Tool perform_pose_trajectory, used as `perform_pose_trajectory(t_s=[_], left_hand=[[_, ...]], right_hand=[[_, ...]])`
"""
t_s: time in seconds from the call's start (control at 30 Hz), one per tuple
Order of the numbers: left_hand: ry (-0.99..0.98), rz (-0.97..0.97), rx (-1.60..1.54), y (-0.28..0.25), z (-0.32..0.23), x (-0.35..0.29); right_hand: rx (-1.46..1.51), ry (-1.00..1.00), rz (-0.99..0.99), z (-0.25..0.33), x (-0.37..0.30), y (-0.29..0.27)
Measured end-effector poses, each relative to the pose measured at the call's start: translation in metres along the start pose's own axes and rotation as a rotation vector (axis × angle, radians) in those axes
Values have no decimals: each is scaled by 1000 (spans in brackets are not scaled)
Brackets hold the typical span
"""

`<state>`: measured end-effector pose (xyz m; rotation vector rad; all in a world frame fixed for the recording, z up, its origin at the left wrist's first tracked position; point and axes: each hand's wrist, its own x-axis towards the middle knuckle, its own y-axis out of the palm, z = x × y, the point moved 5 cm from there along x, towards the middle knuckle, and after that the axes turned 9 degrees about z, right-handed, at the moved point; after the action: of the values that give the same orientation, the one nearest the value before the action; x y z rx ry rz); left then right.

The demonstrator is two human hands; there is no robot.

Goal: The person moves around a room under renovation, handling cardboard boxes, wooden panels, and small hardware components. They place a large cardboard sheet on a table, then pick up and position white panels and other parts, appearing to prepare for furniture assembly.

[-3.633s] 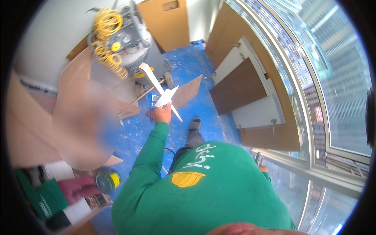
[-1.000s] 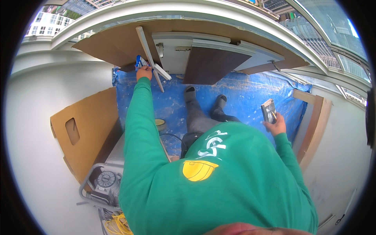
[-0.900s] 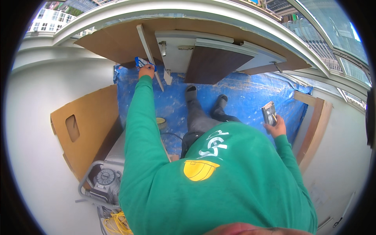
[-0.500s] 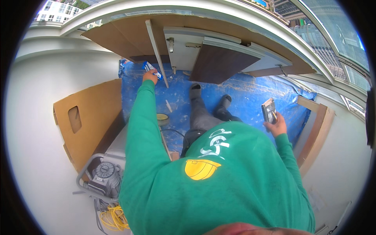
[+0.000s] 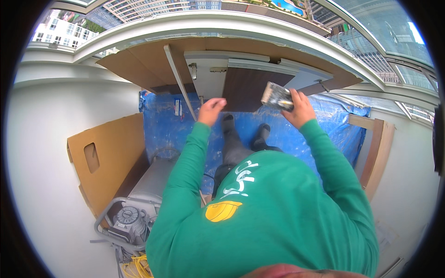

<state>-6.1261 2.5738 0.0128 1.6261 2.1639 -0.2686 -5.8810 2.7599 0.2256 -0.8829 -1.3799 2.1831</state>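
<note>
My right hand (image 5: 299,109) grips a dark, rectangular, block-like object (image 5: 278,96) with a pale end and light smears, held up in front of the leaning panels. A little to its left, my left hand (image 5: 212,111) is raised with its fingers drawn together; whatever may be between them is too small to make out. Beyond that hand, a small blue-and-white packet (image 5: 178,107) lies on the blue sheet (image 5: 160,125). A dark brown panel (image 5: 243,89) leans by the window, between both hands, with white panels (image 5: 206,83) behind it.
A grey air compressor (image 5: 130,222) stands at my left, with a yellow cord (image 5: 136,267) below it. Cardboard (image 5: 109,162) leans on the left wall. A wooden frame (image 5: 376,155) stands at the right. Windows (image 5: 139,28) run along the far side.
My left hand has let go of the blue-and-white packet and moved right, toward me. My right hand has carried the dark block-like object up and left, nearer the left hand.
</note>
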Motion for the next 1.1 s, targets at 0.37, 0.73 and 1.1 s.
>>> perform_pose_trajectory(t_s=[0.37,0.73,1.1], left_hand=[[210,269,121,42,-148,66],[267,-101,513,12,-147,149],[420,-529,739,30,-139,140]], right_hand=[[-70,-56,-23,30,70,-1],[302,395,71,-130,-100,60],[835,638,-187,-167,-171,98]])
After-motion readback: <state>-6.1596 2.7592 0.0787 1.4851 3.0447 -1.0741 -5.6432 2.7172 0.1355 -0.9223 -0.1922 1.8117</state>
